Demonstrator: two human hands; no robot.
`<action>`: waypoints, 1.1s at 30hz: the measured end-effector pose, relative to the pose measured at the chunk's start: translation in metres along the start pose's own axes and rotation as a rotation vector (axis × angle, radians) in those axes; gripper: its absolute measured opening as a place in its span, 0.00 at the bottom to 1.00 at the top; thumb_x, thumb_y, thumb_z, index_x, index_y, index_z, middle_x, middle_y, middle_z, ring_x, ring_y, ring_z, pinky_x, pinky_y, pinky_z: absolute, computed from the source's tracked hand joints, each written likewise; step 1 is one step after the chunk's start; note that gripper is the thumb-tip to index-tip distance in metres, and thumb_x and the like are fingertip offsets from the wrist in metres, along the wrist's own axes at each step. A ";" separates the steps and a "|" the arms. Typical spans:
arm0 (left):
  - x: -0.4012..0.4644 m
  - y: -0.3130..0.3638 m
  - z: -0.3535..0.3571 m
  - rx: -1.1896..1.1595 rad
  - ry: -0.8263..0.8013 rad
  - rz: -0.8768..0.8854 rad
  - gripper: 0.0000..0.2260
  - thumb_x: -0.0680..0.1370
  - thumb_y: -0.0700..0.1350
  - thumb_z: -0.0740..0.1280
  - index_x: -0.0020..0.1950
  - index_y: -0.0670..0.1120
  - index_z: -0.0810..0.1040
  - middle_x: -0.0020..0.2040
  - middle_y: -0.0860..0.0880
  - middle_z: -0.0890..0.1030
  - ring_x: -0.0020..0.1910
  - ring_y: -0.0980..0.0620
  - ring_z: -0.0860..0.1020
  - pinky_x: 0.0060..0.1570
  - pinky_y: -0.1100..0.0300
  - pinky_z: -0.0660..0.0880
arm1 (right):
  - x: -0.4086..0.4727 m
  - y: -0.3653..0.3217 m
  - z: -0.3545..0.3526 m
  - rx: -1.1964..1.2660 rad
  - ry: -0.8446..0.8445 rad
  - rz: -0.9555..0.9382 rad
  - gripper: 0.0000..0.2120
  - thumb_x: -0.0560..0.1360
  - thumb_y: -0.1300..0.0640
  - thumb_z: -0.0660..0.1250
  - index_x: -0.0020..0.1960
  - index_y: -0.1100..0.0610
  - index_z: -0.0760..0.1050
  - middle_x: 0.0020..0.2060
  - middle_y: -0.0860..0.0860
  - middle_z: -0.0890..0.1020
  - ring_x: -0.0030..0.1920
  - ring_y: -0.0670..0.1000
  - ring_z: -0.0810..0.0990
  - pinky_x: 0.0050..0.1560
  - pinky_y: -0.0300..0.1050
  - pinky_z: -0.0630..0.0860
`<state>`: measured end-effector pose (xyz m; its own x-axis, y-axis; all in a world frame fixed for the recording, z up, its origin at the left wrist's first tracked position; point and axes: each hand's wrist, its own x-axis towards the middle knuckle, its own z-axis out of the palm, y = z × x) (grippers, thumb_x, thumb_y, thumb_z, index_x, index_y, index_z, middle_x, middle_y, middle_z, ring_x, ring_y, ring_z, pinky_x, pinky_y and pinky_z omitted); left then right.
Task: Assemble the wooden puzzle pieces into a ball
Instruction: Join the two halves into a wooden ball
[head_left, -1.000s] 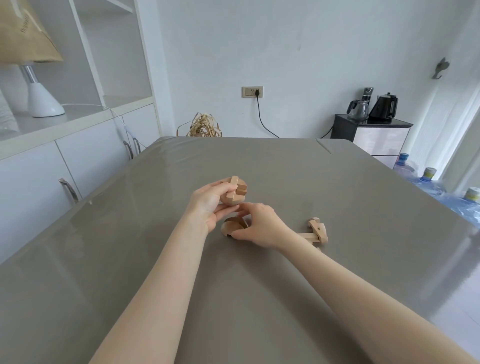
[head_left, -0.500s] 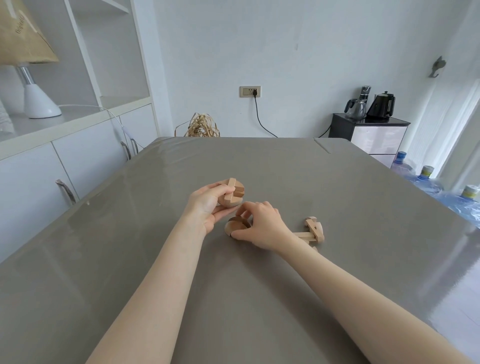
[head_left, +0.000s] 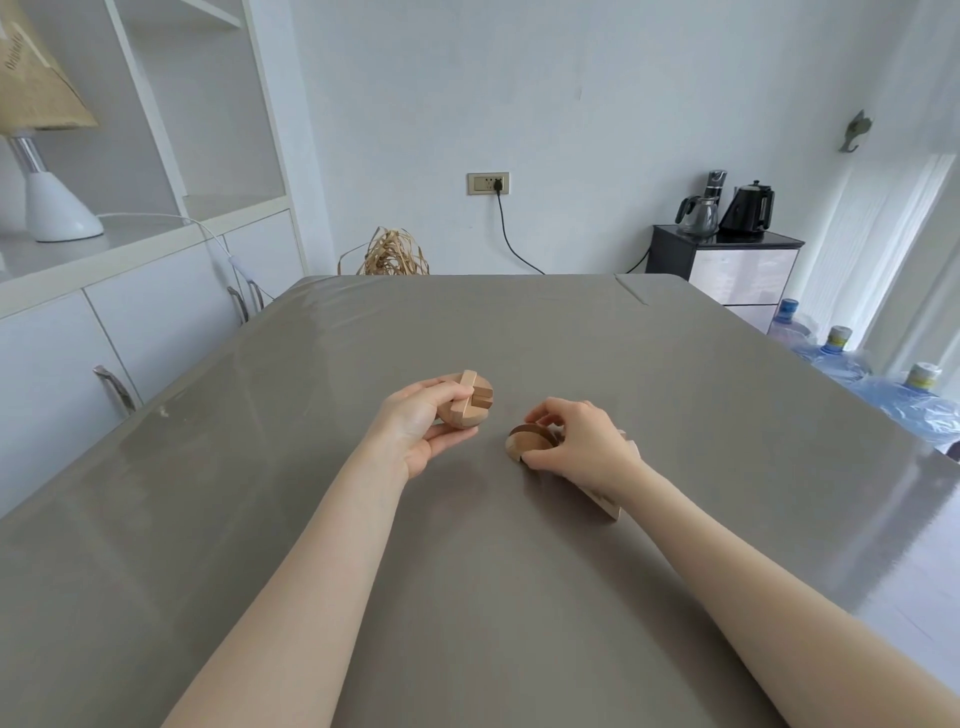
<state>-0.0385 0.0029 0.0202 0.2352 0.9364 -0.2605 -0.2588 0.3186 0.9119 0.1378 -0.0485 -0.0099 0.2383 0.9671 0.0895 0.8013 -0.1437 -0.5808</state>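
Left hand (head_left: 415, 423) grips the pale wooden part-built ball (head_left: 466, 401) at frame centre; just right, right hand (head_left: 576, 441) pinches a rounded brown wooden piece (head_left: 527, 440) on the grey table (head_left: 519, 332)

1. Grey glossy surface (head_left: 519, 332), rounded far corners.
2. Rounded wooden piece (head_left: 527, 441) lies on it, centre-right.
3. Another pale wooden piece (head_left: 608, 503) lies just right, mostly hidden behind a wrist.
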 end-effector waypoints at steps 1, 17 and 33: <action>0.000 -0.001 0.001 0.000 -0.002 -0.004 0.15 0.73 0.35 0.69 0.60 0.39 0.77 0.44 0.43 0.81 0.40 0.47 0.82 0.40 0.55 0.82 | -0.001 0.001 0.001 -0.003 0.010 0.004 0.18 0.66 0.48 0.70 0.55 0.41 0.75 0.54 0.43 0.78 0.58 0.49 0.74 0.50 0.46 0.65; 0.002 -0.021 0.010 0.057 -0.038 -0.067 0.10 0.75 0.34 0.67 0.55 0.43 0.77 0.48 0.41 0.80 0.44 0.45 0.81 0.35 0.54 0.82 | -0.016 0.002 -0.003 0.468 0.215 -0.053 0.17 0.65 0.49 0.72 0.53 0.42 0.76 0.49 0.40 0.82 0.44 0.41 0.81 0.43 0.36 0.78; -0.011 -0.025 0.028 0.068 -0.103 -0.081 0.06 0.78 0.40 0.64 0.45 0.40 0.79 0.43 0.41 0.79 0.40 0.47 0.81 0.42 0.52 0.80 | -0.024 -0.010 -0.005 0.590 0.241 -0.175 0.17 0.67 0.52 0.74 0.55 0.45 0.79 0.49 0.41 0.83 0.54 0.44 0.80 0.61 0.48 0.75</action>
<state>-0.0086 -0.0196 0.0093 0.3489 0.8868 -0.3031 -0.1718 0.3784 0.9096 0.1271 -0.0719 -0.0019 0.3031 0.8815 0.3621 0.4204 0.2173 -0.8809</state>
